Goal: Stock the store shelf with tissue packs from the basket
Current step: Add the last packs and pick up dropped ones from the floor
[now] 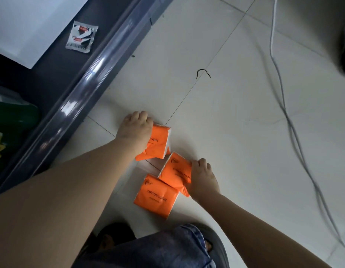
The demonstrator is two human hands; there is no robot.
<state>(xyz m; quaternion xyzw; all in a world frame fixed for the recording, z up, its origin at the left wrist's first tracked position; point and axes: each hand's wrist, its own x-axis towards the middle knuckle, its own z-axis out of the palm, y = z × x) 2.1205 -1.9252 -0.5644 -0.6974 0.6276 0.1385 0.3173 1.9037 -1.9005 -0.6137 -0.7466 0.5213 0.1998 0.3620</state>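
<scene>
Three orange "cotton tissue" packs lie on the white tiled floor. My left hand [136,130] grips the far pack [159,144] from its left side, fingers curled over its top edge. My right hand [203,177] grips the middle pack [174,174] by its right edge; that pack is tilted and overlaps the near pack [156,196], which lies flat and untouched. The dark shelf [57,74] with its glossy front rail [86,78] runs diagonally along the left. No basket is in view.
A silver sachet [81,36] and a white board [28,26] lie on the shelf; green goods [11,122] sit at its left. A white cable [283,105] snakes across the floor on the right. A bent black wire [202,72] lies on a tile joint. My jeans and shoe [167,248] are below.
</scene>
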